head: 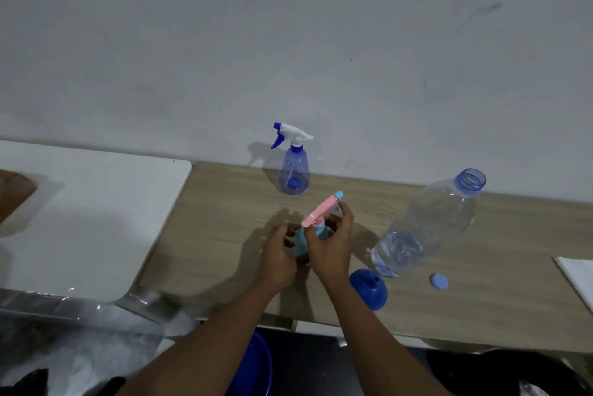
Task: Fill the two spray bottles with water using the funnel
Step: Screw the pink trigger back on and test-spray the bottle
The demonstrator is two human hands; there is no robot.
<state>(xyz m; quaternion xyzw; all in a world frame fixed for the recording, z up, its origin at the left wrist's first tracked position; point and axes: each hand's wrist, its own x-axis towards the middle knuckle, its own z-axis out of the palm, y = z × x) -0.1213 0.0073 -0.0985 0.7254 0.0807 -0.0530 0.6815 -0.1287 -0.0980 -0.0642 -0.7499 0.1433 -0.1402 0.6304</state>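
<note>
A light-blue spray bottle (301, 243) with a pink trigger head (322, 212) stands on the wooden table (224, 219). My left hand (278, 256) grips its body. My right hand (330, 243) curls round the collar under the pink head. A second spray bottle (294, 171), clear blue with a white and blue trigger head, stands upright near the wall. A blue funnel (369, 288) lies on the table by my right wrist. An uncapped clear water bottle (426, 225), partly filled, stands to the right, and its blue cap (439, 281) lies beside it.
A white surface (90, 219) adjoins the table on the left, with a brown object (14, 193) at its far edge. Some white thing (577, 280) pokes in at the right edge. Below the table's front edge I see a blue tub (253, 366) and crinkled clear plastic (80, 331).
</note>
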